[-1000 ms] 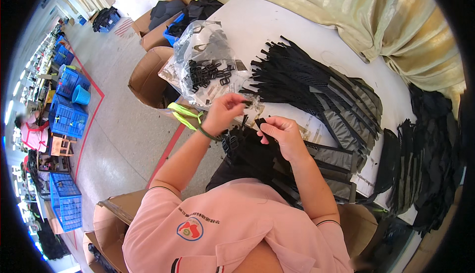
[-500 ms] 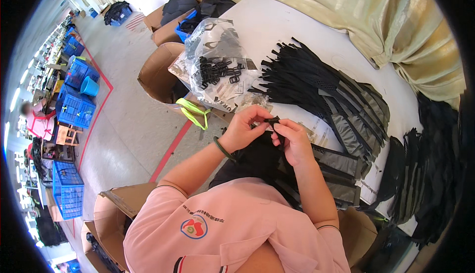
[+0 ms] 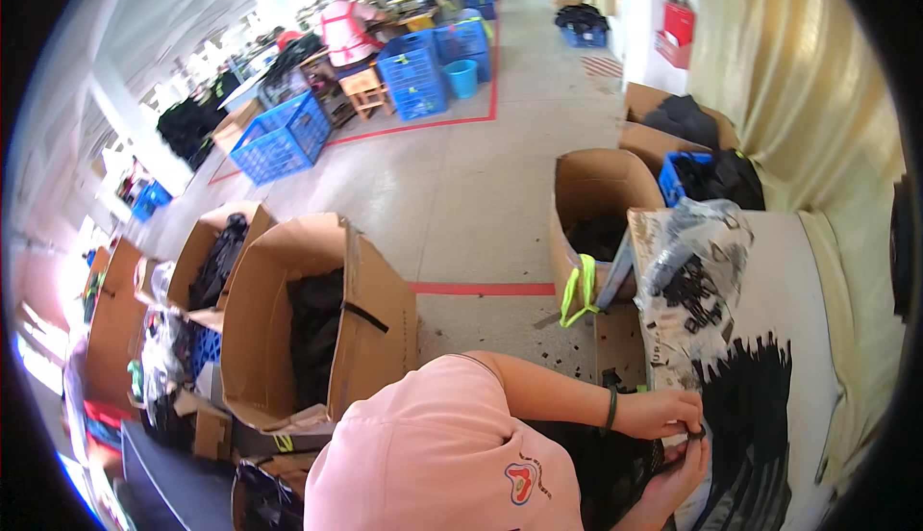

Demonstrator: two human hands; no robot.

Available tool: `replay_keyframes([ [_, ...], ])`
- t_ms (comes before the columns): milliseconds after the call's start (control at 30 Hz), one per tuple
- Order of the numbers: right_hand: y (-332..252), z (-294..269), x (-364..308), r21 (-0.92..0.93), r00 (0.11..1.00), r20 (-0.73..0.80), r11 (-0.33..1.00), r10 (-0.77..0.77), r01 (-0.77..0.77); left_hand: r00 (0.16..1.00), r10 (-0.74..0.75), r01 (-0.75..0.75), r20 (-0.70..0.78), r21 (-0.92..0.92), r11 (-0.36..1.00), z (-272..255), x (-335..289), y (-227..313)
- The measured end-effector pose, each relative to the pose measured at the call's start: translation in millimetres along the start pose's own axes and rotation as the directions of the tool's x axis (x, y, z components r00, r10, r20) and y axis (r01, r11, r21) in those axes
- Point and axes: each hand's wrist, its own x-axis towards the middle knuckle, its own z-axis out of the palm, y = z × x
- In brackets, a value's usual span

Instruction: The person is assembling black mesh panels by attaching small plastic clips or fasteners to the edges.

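Observation:
At the lower right, my left hand [image 3: 660,414], with a dark green band on its wrist, pinches a small black piece [image 3: 695,432] between thumb and fingers. My right hand [image 3: 683,475] closes on the same piece from below. It looks like a strap end with a buckle, but the fingers hide most of it. Black webbing straps [image 3: 753,396] lie bundled on the white table just right of my hands. Beyond them, black plastic buckles [image 3: 694,292] spill from a clear plastic bag [image 3: 700,238]. Dark fabric [image 3: 596,459] hangs below my left forearm.
An open carton [image 3: 601,189] stands left of the table [image 3: 788,271], with a neon yellow strap [image 3: 580,290] over its edge. Larger cartons [image 3: 370,339] stand at my left. Blue crates [image 3: 413,79] and a seated person [image 3: 348,31] are farther off. A curtain [image 3: 788,108] hangs at right.
The view has swung left, bringing the cartons and aisle in and shifting my hands to the lower right. Both hands still grip the small black piece.

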Motion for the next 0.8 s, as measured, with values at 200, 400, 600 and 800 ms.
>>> replay_keyframes([
  [200, 4, 1, 18, 0.135, 0.967, 0.249, 0.991, -0.052, 0.019, 0.992, -0.115, 0.108, -0.056, -0.11, 0.988, -14, 6, 1],
  [400, -23, 5, 10, 0.152, 0.961, 0.24, 0.972, 0.139, -0.179, 0.998, -0.058, 0.055, -0.039, -0.078, 0.995, -16, 9, -2],
  [600, -29, 3, 4, -0.077, 0.984, 0.125, 0.99, 0.124, -0.115, 0.999, -0.017, 0.014, -0.029, -0.09, 0.996, -10, 3, -9],
  [800, -24, -2, -3, -0.059, 0.99, 0.143, 0.998, -0.011, 0.02, 1.0, -0.004, 0.006, 0.019, -0.092, 0.996, -11, 3, -9],
])
